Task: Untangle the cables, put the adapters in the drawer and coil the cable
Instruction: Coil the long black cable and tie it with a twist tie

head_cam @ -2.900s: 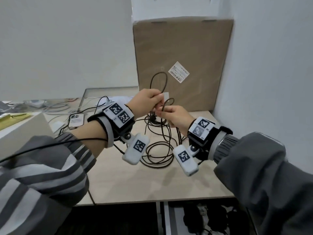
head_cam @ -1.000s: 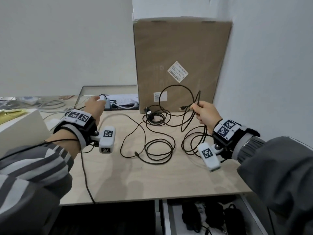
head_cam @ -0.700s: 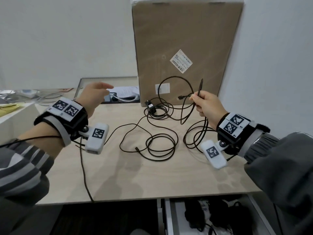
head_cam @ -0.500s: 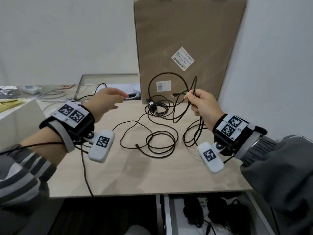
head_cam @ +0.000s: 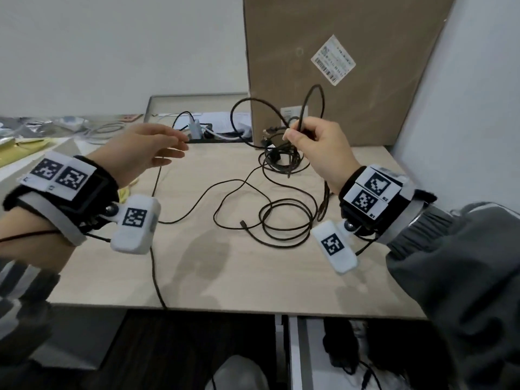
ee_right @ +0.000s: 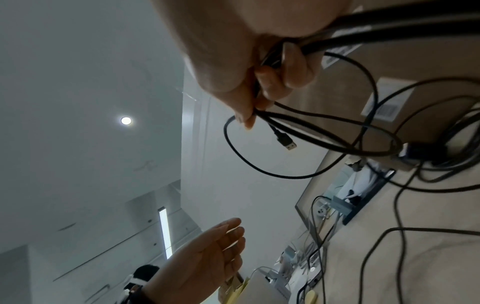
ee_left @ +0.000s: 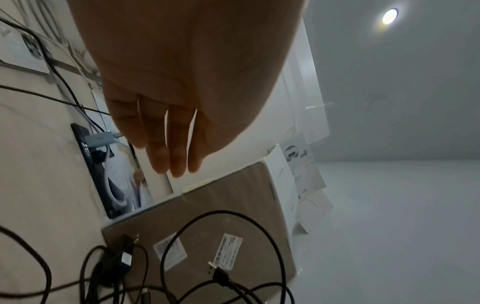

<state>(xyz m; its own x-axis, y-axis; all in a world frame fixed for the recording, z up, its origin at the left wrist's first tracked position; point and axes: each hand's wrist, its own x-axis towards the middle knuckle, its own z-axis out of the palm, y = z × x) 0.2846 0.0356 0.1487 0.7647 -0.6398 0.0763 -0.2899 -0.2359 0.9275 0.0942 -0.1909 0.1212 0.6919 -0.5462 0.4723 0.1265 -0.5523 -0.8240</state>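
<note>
My right hand [head_cam: 296,136] is raised over the back of the desk and grips several loops of the black cable [head_cam: 281,220]; the fingers [ee_right: 288,67] curl round the strands. A USB plug [ee_right: 285,142] sticks out just past the thumb, also visible as the USB plug [head_cam: 266,133] in the head view. The rest of the cable lies in loose tangled loops on the desk. A small black adapter [ee_left: 122,261] sits in the tangle by the cardboard box. My left hand [head_cam: 171,147] hovers open and empty left of the right hand, fingers [ee_left: 168,156] straight.
A tall cardboard box [head_cam: 337,66] leans on the wall behind the cables. A power strip [head_cam: 213,139] with a white plug lies at the back. An open drawer [head_cam: 298,347] under the desk edge holds black adapters. The wrist camera's thin wire [head_cam: 154,266] hangs over the front edge.
My left hand came away from the power strip, opened and moved right toward the right hand. My right hand lifted the cable loops and shifted left.
</note>
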